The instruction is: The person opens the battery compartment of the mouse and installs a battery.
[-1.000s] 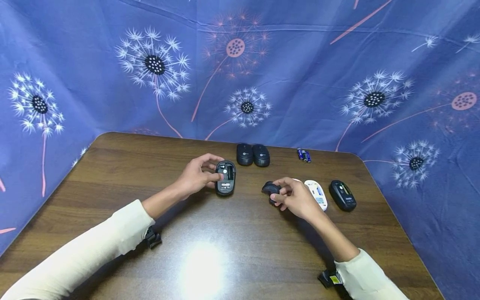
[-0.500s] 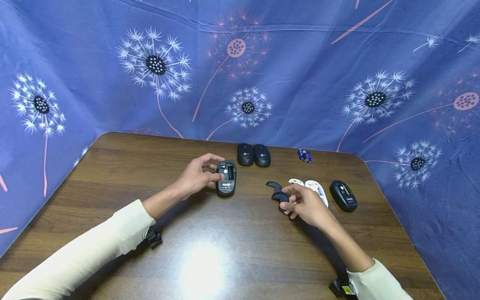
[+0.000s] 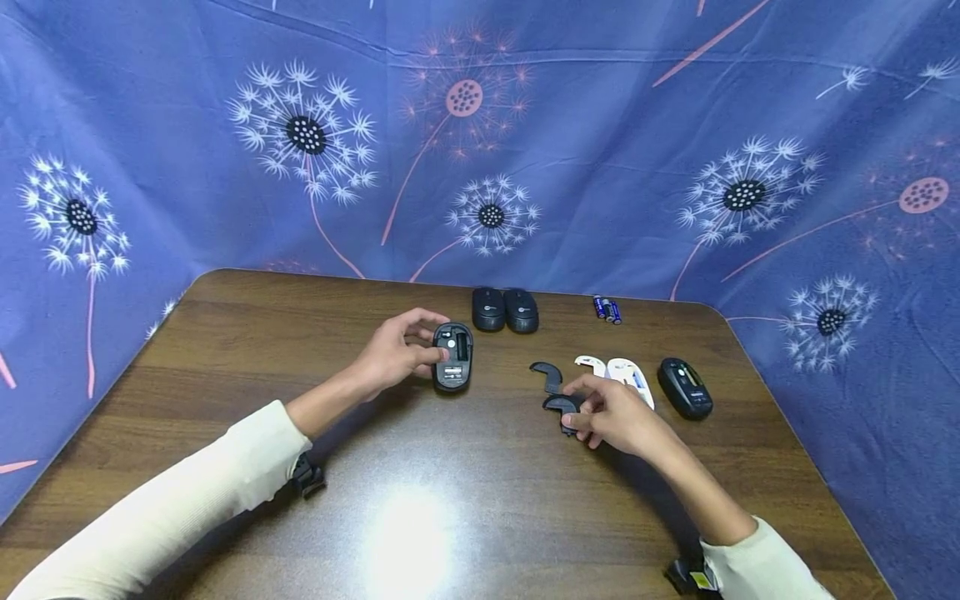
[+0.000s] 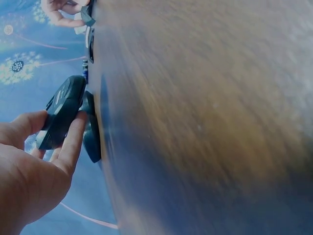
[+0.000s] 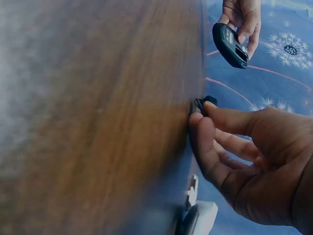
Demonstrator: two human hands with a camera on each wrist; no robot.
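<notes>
My left hand (image 3: pixel 393 354) grips a black computer mouse (image 3: pixel 453 379) above the table, its underside turned up and its dark battery slot uncovered. In the left wrist view, the thumb lies on one side of this mouse and fingers on the other. My right hand (image 3: pixel 618 415) pinches a black curved battery cover (image 3: pixel 557 403) between thumb and fingers, at or just above the tabletop. A second black battery cover (image 3: pixel 546 373) lies right behind it. Beside the right hand are a white battery cover (image 3: pixel 590 363) and a white mouse (image 3: pixel 628 373), bottom up and partly hidden by the hand.
Two black mice, one on the left (image 3: pixel 488 309) and one on the right (image 3: pixel 521 311), stand side by side at the back. Several blue batteries (image 3: pixel 607 309) lie near the back edge. Another black mouse (image 3: pixel 686 389) lies bottom up at the right. A patterned blue cloth (image 3: pixel 570 125) hangs behind the table.
My right hand has moved right and slightly nearer with a black cover, and the second black cover has come into view behind it. My left hand stays still with the mouse.
</notes>
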